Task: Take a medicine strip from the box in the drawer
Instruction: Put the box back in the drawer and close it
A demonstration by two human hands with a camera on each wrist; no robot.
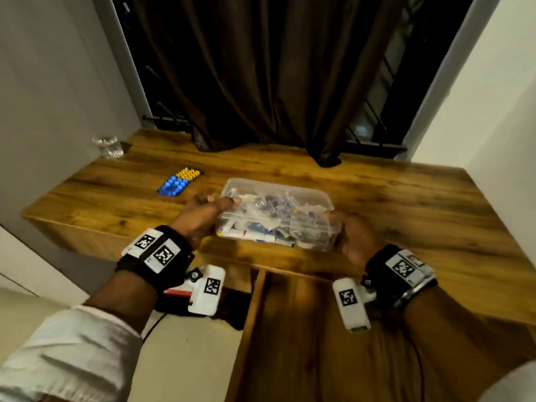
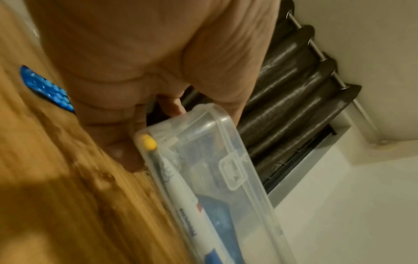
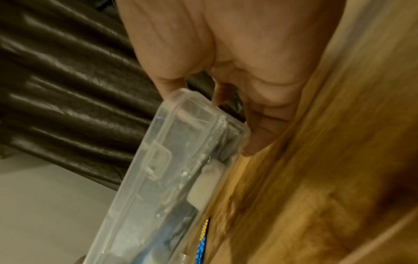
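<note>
A clear lidded plastic box [image 1: 304,190] packed with medicines is at the front of the wooden desk [image 1: 406,204]. My left hand [image 1: 208,213] grips its left end, thumb on the lid. My right hand [image 1: 353,236] grips the right end. The left wrist view shows the box [image 2: 203,160] held by curled fingers [image 2: 126,142], with a yellow-capped tube inside. In the right wrist view the box [image 3: 169,169] has its lid latch shut. A blue and yellow medicine strip [image 1: 179,182] lies on the desk left of the box. Whether the box touches the desk I cannot tell.
A drinking glass [image 1: 108,146] stands at the desk's far left corner. A dark curtain [image 1: 275,82] hangs down onto the back of the desk. Walls close in on both sides. A wooden drawer unit [image 1: 304,329] lies below the front edge.
</note>
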